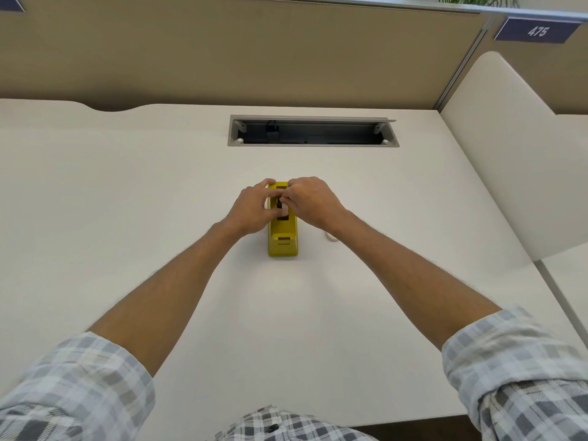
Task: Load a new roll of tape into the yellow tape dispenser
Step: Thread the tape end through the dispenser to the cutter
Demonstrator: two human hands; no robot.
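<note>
**Both hands in the dispenser slot**

Left hand is curled, thumb and index pinched over the top slot of the yellow tape dispenser, mid-desk. Right hand is curled too, fingertips at the same slot; can't tell what they're gripping tbh. Slot looks dark inside. Glossy plastic body, boxy w/ rounded front. Small pale ring lies by the right wrist.

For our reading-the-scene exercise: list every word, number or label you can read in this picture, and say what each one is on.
"475": white digits on the dark blue sign on the partition, upper right.
Another dark blue sign sits at the upper left corner, cut off by the picture's edge; no text can be read.
The yellow tape dispenser shows no readable label.
</note>
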